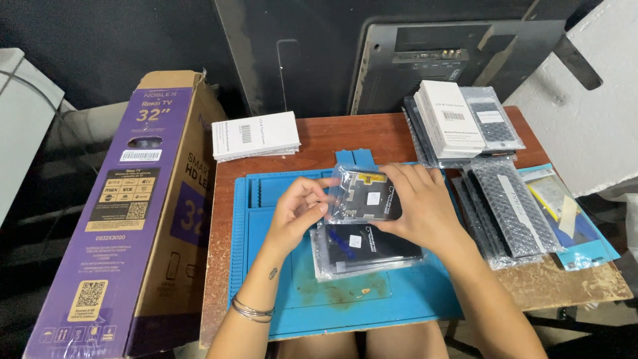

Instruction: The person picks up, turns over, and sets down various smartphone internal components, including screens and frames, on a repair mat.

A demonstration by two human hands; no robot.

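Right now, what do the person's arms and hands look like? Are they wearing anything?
Both arms are bare, with no sleeves and no gloves. The left hand has thin silver bangles around its wrist and a small dark tattoo on the forearm just above them. The right hand shows no ring, watch or bracelet. The fingers on both hands are bare, with short, unpainted nails.

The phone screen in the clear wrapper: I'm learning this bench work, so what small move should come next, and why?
Probably peel the wrapper open with the left hand, whose fingers already pinch its edge, while the right hand steadies the phone screen from the other side. The screen is held above the blue mat and looks still wrapped; a second wrapped screen lies beneath.
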